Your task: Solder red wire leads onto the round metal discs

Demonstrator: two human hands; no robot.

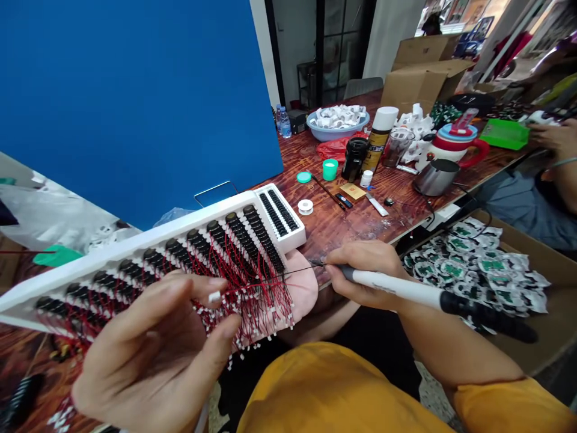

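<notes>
My left hand (166,343) is in front of the rack, thumb and index tips apart. A small white connector (215,297) lies against the underside of its index finger; how it is gripped is partly hidden. A thin red and dark wire (252,285) stretches from it toward my right hand. My right hand (365,270) is closed around a soldering iron (396,287) with a white barrel and dark end, its tip pointing left. Behind my left hand, a long white rack (135,240) carries rows of black round parts (216,231) with red wires and white connectors hanging down.
A smaller white tray (293,237) adjoins the rack's right end. Beyond are a spool (305,207), a green jar (330,169), a spray can (381,138) and a basin (338,129). At right, a cardboard box (541,337) holds bagged parts; another person's hand (556,135) is behind it.
</notes>
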